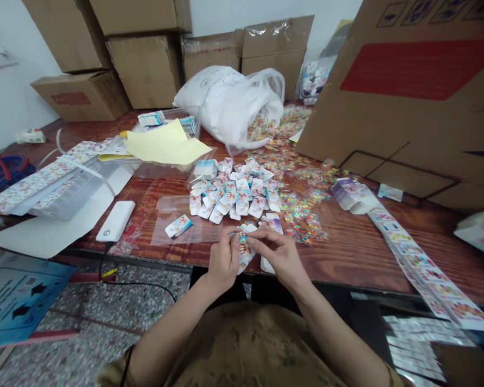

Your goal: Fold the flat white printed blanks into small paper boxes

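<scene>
Both hands meet at the near edge of the wooden counter (358,252), working one small printed packet (245,251) between them. The left hand (223,260) has its grip pinched narrow, thumb and forefinger closed on the packet's upper left edge, the other fingers curled under. The right hand (280,252) mirrors it, its grip also narrow, fingertips (253,240) pressed to the packet's top right corner, so the two sets of fingertips nearly touch above the packet. The packet hangs tilted between the palms, its coloured print showing below the fingers; whether its flap is open or closed I cannot tell. Just beyond the hands lies a heap of similar small packets (236,191), and one single packet (178,226) rests apart on a clear plastic sheet (169,212) to the left. To the right of the heap, a scatter of tiny colourful pieces (302,207) spreads toward a white plastic bag (229,105). A white power bank (115,220) lies near the left edge, a yellow paper sheet (165,145) farther back, and a long strip of printed cards (419,263) runs down the right side beside a large cardboard box (419,107).
</scene>
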A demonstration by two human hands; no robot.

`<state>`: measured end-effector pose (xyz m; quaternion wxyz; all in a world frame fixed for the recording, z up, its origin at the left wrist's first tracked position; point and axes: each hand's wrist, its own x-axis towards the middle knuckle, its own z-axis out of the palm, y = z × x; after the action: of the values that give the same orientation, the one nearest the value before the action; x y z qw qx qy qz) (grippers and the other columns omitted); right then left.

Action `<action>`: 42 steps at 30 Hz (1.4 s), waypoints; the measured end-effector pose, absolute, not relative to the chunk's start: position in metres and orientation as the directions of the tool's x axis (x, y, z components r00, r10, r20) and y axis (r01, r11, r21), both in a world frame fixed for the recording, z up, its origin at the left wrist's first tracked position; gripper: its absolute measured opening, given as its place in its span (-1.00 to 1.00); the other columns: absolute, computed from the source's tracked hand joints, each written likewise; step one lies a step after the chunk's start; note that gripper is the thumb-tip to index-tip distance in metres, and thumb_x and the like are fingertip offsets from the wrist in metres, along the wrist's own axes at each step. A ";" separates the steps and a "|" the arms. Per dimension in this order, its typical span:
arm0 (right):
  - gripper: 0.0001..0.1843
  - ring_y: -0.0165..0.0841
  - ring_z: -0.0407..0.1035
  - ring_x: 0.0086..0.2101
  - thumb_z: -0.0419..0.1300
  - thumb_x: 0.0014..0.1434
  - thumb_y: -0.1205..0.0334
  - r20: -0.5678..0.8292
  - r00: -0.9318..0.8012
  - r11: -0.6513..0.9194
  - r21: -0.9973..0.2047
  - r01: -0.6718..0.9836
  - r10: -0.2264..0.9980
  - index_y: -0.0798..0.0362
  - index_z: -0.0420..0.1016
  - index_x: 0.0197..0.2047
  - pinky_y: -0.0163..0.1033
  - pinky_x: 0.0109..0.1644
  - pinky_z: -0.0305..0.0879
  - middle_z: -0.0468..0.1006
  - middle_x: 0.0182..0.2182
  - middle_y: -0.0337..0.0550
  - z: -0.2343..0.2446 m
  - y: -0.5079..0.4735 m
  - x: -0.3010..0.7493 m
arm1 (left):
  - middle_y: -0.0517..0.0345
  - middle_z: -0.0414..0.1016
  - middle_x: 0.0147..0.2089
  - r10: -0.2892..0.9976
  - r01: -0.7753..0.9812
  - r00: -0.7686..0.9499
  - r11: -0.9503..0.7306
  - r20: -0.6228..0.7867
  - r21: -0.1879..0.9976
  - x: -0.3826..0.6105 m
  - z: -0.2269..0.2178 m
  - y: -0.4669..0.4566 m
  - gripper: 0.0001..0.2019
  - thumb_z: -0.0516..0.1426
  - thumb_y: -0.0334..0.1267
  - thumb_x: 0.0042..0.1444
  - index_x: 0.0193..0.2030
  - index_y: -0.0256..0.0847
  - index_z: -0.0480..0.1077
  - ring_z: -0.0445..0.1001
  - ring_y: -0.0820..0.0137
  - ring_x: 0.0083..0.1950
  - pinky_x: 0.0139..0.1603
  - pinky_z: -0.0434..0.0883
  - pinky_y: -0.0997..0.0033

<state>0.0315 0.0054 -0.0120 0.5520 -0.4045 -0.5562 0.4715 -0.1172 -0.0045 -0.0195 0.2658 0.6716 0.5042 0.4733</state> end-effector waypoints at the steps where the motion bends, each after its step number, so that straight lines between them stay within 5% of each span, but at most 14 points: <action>1: -0.92 -0.38 0.38 -0.41 0.35 0.09 0.16 0.241 -0.060 0.237 -0.969 -0.063 0.969 -0.05 0.64 -0.34 -0.24 -0.31 0.31 0.53 -0.46 -0.22 -0.011 0.005 0.032 | 0.13 0.47 -0.26 0.939 0.405 0.035 -0.327 0.343 0.854 -0.117 -0.019 -0.004 -0.80 -0.06 -0.15 0.34 -0.04 -0.17 0.25 0.45 0.42 -0.35 -0.32 0.31 0.41; 8: -0.87 -0.38 0.34 -0.42 0.26 0.18 0.24 0.398 -0.121 0.414 -0.892 0.180 0.909 0.02 0.60 -0.39 -0.22 -0.30 0.24 0.46 -0.49 -0.21 0.004 0.002 0.038 | 0.19 0.42 -0.29 1.000 0.010 -0.005 -0.007 0.008 1.000 -0.107 -0.009 -0.004 -0.74 0.04 0.00 0.27 -0.15 -0.16 0.27 0.42 0.42 -0.27 -0.24 0.36 0.45; 16: -0.83 -0.39 0.29 -0.44 0.30 0.13 0.14 0.235 0.066 0.234 -0.972 0.022 0.970 0.01 0.59 -0.46 -0.25 -0.33 0.21 0.44 -0.52 -0.24 -0.005 0.001 0.031 | 0.26 0.35 -0.41 0.997 -0.043 0.002 -0.076 0.077 0.996 -0.102 -0.010 -0.009 -0.71 0.06 0.02 0.26 -0.09 -0.15 0.25 0.30 0.51 -0.47 -0.42 0.28 0.51; 22: -0.80 -0.40 0.27 -0.47 0.34 0.05 0.09 0.161 0.080 0.162 -0.987 0.002 0.984 0.02 0.58 -0.49 -0.25 -0.34 0.20 0.46 -0.54 -0.23 -0.007 0.003 0.034 | 0.29 0.37 -0.44 0.976 -0.280 0.031 0.214 -0.214 0.936 -0.095 -0.008 -0.005 -0.62 0.18 0.09 0.11 -0.18 -0.16 0.23 0.34 0.51 -0.48 -0.43 0.31 0.52; 27: -0.75 -0.42 0.27 -0.49 0.37 0.00 0.02 0.034 0.108 0.049 -0.989 -0.140 0.994 0.03 0.57 -0.50 -0.26 -0.35 0.23 0.47 -0.55 -0.25 -0.010 0.002 0.031 | 0.31 0.36 -0.46 0.998 -0.211 -0.019 0.051 -0.057 0.976 -0.094 -0.008 -0.007 -0.59 0.19 0.13 0.09 -0.18 -0.16 0.25 0.31 0.54 -0.51 -0.46 0.28 0.55; 32: -0.75 -0.40 0.29 -0.46 0.36 0.04 0.01 0.136 0.153 0.141 -0.990 -0.019 0.979 0.02 0.59 -0.47 -0.25 -0.33 0.25 0.47 -0.53 -0.24 -0.011 0.000 0.030 | 0.30 0.39 -0.46 0.982 -0.293 0.033 0.185 -0.183 0.938 -0.095 -0.009 -0.006 -0.58 0.21 0.13 0.06 -0.20 -0.16 0.24 0.35 0.52 -0.50 -0.46 0.30 0.54; 42: -0.76 -0.38 0.42 -0.43 0.45 -0.09 0.02 -0.040 -0.082 -0.054 -0.981 -0.189 0.996 -0.01 0.66 -0.40 -0.24 -0.28 0.37 0.63 -0.44 -0.20 -0.004 0.007 0.045 | 0.34 0.36 -0.52 0.987 -0.278 0.031 0.162 -0.159 0.947 -0.101 -0.002 0.000 -0.55 0.24 0.14 0.02 -0.23 -0.17 0.24 0.31 0.55 -0.55 -0.51 0.26 0.57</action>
<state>0.0446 0.0069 -0.0037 0.5137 -0.4416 -0.4570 0.5764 -0.1012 -0.0004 -0.0020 0.6066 0.3841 0.4613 0.5212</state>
